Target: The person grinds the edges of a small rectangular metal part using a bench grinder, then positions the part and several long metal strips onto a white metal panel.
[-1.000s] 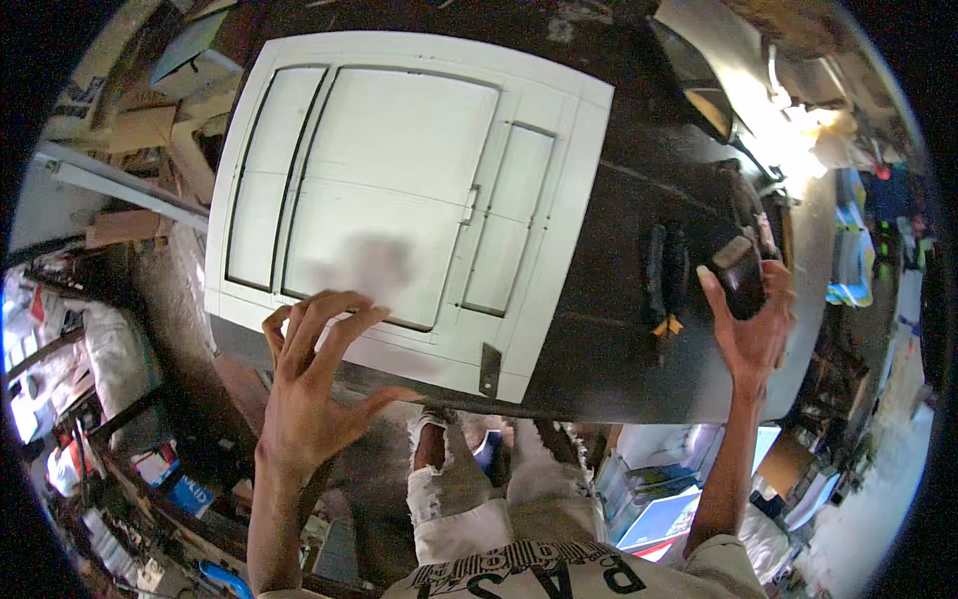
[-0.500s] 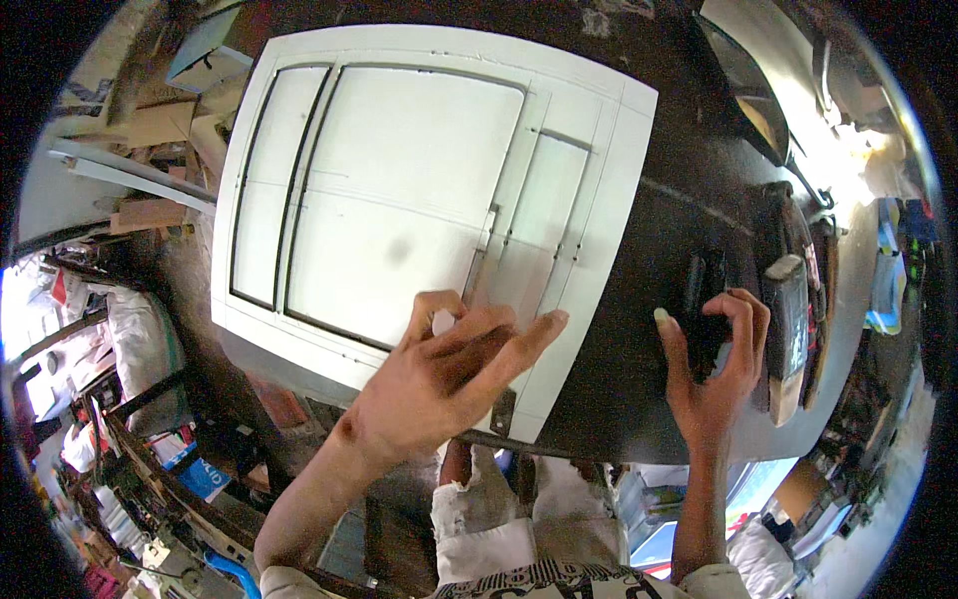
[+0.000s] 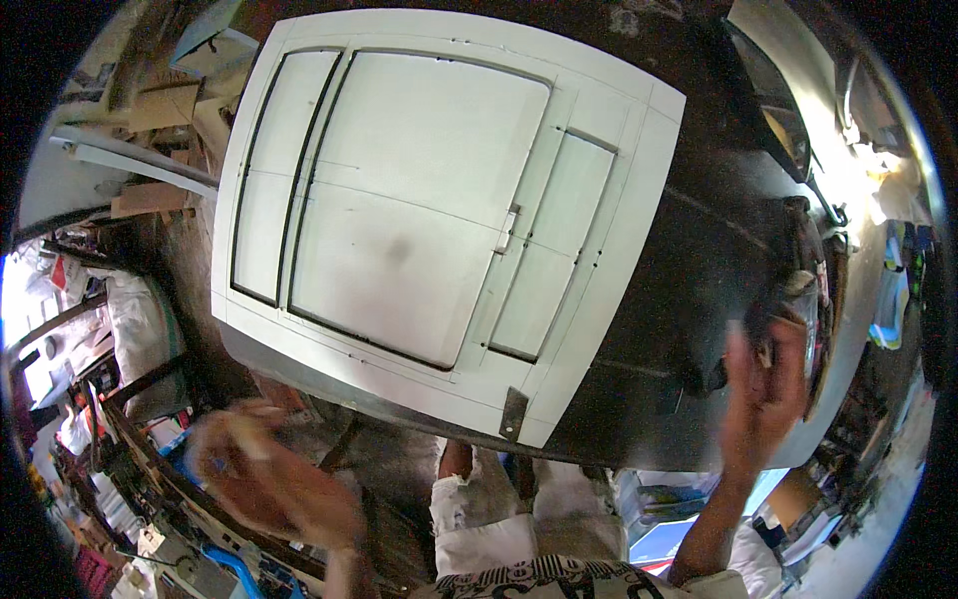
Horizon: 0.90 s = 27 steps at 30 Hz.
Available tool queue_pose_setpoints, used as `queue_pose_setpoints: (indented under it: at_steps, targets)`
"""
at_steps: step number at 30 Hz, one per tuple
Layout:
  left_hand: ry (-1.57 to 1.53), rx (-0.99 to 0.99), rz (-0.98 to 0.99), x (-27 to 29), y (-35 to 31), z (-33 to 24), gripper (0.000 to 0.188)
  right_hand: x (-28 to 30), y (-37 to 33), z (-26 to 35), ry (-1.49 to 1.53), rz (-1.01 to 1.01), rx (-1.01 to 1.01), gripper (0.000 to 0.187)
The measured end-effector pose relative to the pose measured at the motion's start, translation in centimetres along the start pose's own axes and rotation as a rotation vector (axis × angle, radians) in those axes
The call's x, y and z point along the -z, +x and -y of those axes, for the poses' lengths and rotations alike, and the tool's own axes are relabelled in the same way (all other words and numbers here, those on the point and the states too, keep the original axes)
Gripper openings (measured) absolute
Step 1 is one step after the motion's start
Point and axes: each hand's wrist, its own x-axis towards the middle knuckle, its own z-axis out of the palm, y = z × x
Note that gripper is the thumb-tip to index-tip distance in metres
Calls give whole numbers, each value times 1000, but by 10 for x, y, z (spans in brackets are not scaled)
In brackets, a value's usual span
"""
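Note:
A large white board [image 3: 419,230] with black-lined rectangles drawn or cut on it lies on a dark table. My left hand [image 3: 269,474] is off the board, below its near left corner, smeared by motion. Its fingers look bunched around a small pale spot that I cannot make out. My right hand [image 3: 766,394] is over the right end of the table, also blurred, beside dark objects. Whether it holds one of them is hidden by the blur. A small dark flat strip [image 3: 513,414] lies at the board's near edge.
The dark tabletop [image 3: 649,329] extends right of the board. Assorted tools and items [image 3: 808,270] line its right end, where a bright light glares. Cardboard pieces [image 3: 160,108] lie at the far left. A white sack [image 3: 140,334] and clutter stand at the left.
My left hand has swept off the board toward the lower left. My right hand has shifted slightly right. The board appears slightly shifted in view.

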Motion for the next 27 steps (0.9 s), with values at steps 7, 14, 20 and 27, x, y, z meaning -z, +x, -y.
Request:
queue_pose_setpoints:
  at_steps: [7,14,20,27]
  targets:
    - [314,-311,567,-22,-59,-14,33,-7,25,47,1543,413,-184,46]
    - [265,-360,1091,-75,-10,-13,40,-42,46,75,1610,817,191,41]
    - [-430,188,1099,-81,-25,10,37,-14,30,78,1496,518,34,51]
    - [-183,-624,1267,-95,5,5,55,-4,24,71,1300,264,-202,68]
